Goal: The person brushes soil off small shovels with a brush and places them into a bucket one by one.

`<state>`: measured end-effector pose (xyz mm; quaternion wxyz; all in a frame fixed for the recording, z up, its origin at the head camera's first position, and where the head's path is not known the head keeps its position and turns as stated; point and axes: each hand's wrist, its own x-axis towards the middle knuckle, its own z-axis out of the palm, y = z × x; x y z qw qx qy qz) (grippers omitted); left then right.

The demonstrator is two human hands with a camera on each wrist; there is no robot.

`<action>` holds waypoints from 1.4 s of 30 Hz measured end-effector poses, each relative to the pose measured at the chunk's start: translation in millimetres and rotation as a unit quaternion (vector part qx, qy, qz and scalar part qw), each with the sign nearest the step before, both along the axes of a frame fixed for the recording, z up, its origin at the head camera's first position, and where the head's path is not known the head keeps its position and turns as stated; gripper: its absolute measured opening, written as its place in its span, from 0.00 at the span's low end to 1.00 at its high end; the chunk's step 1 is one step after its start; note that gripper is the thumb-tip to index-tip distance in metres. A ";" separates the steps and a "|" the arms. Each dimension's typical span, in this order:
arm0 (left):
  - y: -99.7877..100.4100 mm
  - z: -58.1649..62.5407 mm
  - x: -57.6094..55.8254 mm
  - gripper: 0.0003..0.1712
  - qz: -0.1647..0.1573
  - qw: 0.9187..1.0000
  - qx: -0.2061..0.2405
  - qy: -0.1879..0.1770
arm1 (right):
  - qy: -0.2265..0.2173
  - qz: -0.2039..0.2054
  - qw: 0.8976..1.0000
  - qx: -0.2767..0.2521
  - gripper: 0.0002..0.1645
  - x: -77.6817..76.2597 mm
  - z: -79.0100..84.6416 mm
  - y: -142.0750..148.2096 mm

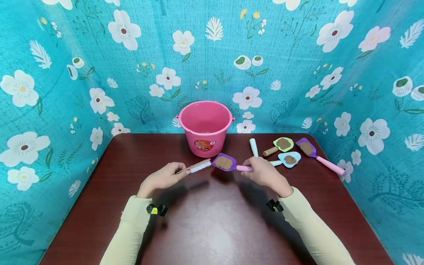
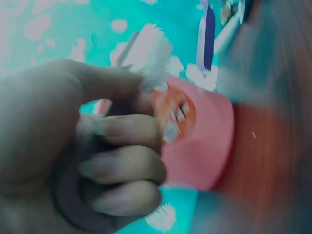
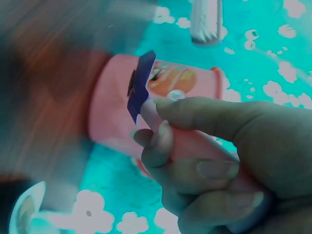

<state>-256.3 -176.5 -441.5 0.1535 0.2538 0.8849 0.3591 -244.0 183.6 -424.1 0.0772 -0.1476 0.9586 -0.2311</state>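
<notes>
My left hand (image 1: 163,178) pinches a brush (image 1: 200,165) with white bristles, held above the table; in the left wrist view the brush (image 2: 152,56) is blurred and points up past the fingers. Curled round a pink handle (image 1: 244,168), my right hand (image 1: 265,173) holds a small purple shovel (image 1: 234,165), its blade bearing a brown patch (image 1: 223,162). The bristle tip comes close to the blade's left edge; whether they touch I cannot tell. Behind both stands a pink bucket (image 1: 207,129) with a red label. In the right wrist view the purple blade (image 3: 141,85) shows nearly edge-on.
Right of the bucket lie a green shovel (image 1: 289,146) with a brown handle, a light-blue shovel (image 1: 296,156), and another purple shovel (image 1: 311,151) at the table's right edge. A pale-blue handle (image 1: 253,147) reaches behind my right hand. Flowered teal cloth (image 1: 212,66) surrounds the dark table (image 1: 212,221).
</notes>
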 end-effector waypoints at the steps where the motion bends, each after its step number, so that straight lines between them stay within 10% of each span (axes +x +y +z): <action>1: 4.9 4.4 2.0 0.12 0.003 1.000 0.006 0.012 | 0.001 0.006 1.000 -0.004 0.11 1.4 1.6 -2.3; 19: 61.9 24.9 0.0 0.17 0.027 0.994 0.037 0.101 | 0.045 0.014 0.998 -0.042 0.16 4.5 29.0 -30.6; 42: 83.2 1.9 -3.3 0.17 0.075 0.992 0.001 0.101 | 0.050 -0.017 0.995 -0.079 0.14 -0.3 18.5 -33.6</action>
